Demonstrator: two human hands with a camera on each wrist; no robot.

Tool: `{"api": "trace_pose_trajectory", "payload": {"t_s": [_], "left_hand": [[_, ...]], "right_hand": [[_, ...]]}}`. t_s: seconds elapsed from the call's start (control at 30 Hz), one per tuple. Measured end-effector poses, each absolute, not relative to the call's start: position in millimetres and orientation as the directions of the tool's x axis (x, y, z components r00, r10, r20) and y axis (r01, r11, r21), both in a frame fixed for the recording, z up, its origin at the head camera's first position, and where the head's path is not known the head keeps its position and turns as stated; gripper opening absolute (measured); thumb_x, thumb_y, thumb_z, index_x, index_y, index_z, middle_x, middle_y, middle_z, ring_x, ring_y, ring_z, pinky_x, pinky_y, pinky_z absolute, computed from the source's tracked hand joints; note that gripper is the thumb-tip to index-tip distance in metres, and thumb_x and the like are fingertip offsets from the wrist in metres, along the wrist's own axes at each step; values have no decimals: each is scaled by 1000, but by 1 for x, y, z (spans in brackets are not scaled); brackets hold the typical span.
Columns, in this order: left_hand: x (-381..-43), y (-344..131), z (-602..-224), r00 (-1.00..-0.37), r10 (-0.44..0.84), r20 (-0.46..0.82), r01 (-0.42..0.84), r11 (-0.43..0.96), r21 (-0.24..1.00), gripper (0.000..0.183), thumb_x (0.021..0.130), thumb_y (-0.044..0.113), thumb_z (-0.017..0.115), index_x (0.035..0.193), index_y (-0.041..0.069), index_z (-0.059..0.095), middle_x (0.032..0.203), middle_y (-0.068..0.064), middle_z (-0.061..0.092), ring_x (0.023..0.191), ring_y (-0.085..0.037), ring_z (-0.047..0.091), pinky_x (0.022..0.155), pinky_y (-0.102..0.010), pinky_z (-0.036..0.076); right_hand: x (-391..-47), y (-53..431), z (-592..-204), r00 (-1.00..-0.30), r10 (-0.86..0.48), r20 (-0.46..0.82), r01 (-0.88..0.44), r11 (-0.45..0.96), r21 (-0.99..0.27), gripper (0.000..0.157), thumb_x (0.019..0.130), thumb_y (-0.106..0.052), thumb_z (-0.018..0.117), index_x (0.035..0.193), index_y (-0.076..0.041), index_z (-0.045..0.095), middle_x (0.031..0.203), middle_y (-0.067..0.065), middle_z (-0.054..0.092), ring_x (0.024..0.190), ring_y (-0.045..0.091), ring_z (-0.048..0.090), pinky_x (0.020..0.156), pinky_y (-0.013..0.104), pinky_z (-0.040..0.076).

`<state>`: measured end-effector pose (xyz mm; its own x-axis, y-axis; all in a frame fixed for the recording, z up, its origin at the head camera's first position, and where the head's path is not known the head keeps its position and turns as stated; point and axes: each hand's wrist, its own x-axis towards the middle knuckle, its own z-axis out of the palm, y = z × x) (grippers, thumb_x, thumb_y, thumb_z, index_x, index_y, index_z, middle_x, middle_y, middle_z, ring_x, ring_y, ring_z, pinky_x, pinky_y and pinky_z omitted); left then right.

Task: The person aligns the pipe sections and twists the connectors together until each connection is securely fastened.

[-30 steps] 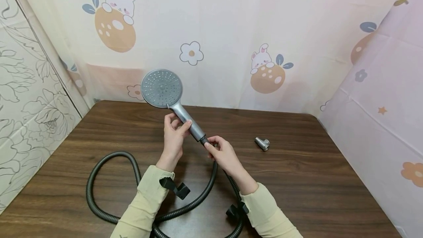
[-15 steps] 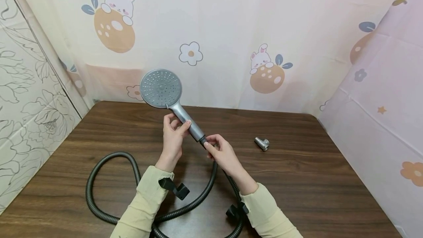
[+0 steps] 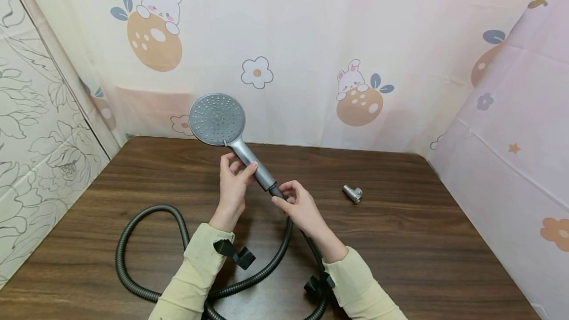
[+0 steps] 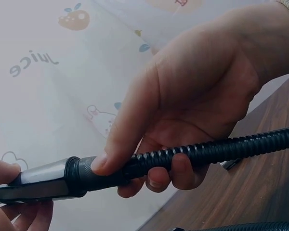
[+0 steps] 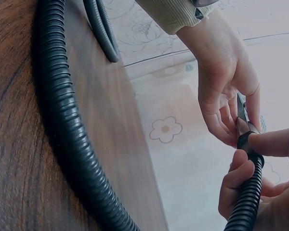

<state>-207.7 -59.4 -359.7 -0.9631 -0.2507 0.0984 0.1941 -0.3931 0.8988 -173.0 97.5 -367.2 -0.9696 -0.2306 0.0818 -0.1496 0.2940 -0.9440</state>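
In the head view, a grey handheld shower head (image 3: 217, 119) is raised above the table's far edge, its nozzle face toward me. My left hand (image 3: 231, 189) grips its handle (image 3: 254, 162) between thumb and fingers. At the handle's lower end, my right hand (image 3: 303, 210) pinches the dark end connector (image 4: 94, 173) of a black ribbed hose (image 3: 121, 251). The left wrist view shows the thumb on that connector and several fingers curled under the hose. Connector and handle meet end to end; how far they are threaded is hidden.
On the wooden table (image 3: 400, 241), a small silver T-shaped fitting (image 3: 352, 193) lies right of the hands. The hose loops under both forearms across the near side. Printed curtains (image 3: 302, 23) hang behind and at the right; a floral panel (image 3: 49, 127) stands left.
My right thumb and fingers shift slightly on the hose connector, showing more of it now. The left hand and shower head stay nearly still.
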Motion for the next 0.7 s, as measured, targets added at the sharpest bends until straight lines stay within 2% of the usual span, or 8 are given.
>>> {"api": "trace_pose_trajectory", "payload": {"t_s": [0.13, 0.37, 0.53, 0.7], "left_hand": [[-208, -60, -360, -962, -256, 98, 195, -389, 900, 39, 84, -4, 59, 114, 9, 37, 97, -8, 56, 76, -11, 58, 70, -31, 51], [-207, -60, -359, -961, -257, 102, 198, -382, 903, 40, 84, -4, 59, 115, 9, 37, 98, -8, 56, 76, -11, 59, 71, -32, 50], [-207, -60, -358, -961, -257, 103, 199, -381, 903, 41, 83, -5, 59, 115, 9, 37, 98, -9, 56, 76, -11, 58, 69, -31, 50], [-206, -61, -358, -962, -251, 105, 198, -384, 902, 41, 84, -4, 59, 115, 9, 37, 100, -9, 56, 77, -11, 58, 69, -30, 50]], "right_hand": [[-173, 97, -366, -974, -218, 61, -122, 280, -952, 28, 85, -12, 62, 108, -1, 51, 90, 11, 56, 59, 12, 55, 62, 38, 50], [-176, 96, -367, -977, -210, 29, -87, 271, -959, 27, 86, -11, 61, 109, 2, 53, 91, 12, 56, 62, 19, 56, 56, 24, 45], [-178, 96, -367, -975, -219, 31, -94, 284, -954, 27, 87, -9, 59, 109, 5, 54, 91, 12, 55, 63, 20, 56, 56, 24, 46], [-178, 97, -369, -975, -220, 41, -107, 297, -949, 26, 88, -13, 59, 109, 3, 56, 85, 11, 55, 63, 21, 56, 57, 28, 48]]}}
